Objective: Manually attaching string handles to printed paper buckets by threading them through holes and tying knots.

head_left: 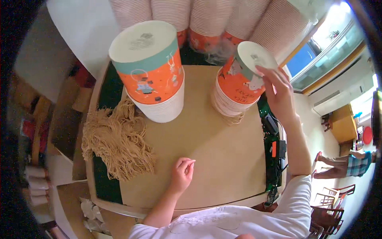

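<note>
My right hand [281,93] reaches to the right-hand stack of upside-down paper buckets [242,81], orange with a green band. Its fingers rest on the edge of the top bucket's white base, and the thumb is partly hidden. Tan cord [232,118] shows around the lower rims of that stack. Over the tabletop near me, my left hand [182,175] has its fingers curled and thumb and forefinger pinched; anything between them is too small to see. A taller-looking stack of the same buckets [151,85] stands at left, beside a loose heap of tan cords [119,147].
Wrapped columns of nested buckets [209,20] line the table's far side. Brown board [207,159] covers the green tabletop [107,181]. At the right edge lie a black-and-orange device [278,149] and cables. Another person [346,165] stands farther off, near wooden chairs [328,217].
</note>
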`<state>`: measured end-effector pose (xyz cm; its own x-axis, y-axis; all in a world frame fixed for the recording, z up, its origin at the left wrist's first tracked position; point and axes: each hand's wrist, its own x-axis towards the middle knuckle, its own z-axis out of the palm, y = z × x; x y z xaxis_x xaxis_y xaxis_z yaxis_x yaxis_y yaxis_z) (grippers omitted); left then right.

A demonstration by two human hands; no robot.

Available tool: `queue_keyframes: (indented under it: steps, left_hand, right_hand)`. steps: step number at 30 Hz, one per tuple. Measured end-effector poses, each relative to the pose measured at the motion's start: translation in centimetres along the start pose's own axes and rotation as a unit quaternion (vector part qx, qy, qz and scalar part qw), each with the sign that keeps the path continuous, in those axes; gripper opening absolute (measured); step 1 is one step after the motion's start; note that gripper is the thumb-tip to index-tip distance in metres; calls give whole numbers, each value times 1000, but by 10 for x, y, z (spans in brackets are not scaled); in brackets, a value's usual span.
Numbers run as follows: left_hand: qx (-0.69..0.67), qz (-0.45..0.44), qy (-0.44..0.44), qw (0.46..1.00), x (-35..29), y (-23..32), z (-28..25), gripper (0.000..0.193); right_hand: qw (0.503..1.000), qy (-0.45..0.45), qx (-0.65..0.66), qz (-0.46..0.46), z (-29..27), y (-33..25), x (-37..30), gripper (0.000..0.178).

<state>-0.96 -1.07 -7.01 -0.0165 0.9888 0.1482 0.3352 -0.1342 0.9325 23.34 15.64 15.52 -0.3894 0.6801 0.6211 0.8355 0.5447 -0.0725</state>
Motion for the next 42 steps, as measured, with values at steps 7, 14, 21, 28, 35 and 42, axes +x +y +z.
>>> queue_keyframes:
  steps: [7, 14, 21, 28, 35, 42]
  left_hand:
    - [24, 16, 6, 1000, 0, 0, -4, 10]
    - [-11, -31, 13, 999, 3, 26, -17, 16]
    - [71, 46, 21, 996, 20, 9, -32, 17]
    - [156, 67, 25, 985, 11, -9, -14, 11]
    - [184, 60, 37, 980, 13, -7, -15, 11]
    - [192, 73, 26, 978, 18, 8, -12, 10]
  right_hand:
    - [997, 73, -29, 17, 6, 11, -9, 22]
    - [985, 134, 96, 57, 16, -32, -18, 15]
    - [897, 231, 245, 287, 76, 1, -92, 11]
    - [797, 214, 369, 427, 126, 65, -145, 24]
    - [821, 214, 368, 381, 130, 74, -125, 17]
    - [828, 178, 288, 447, 152, 106, -134, 15]
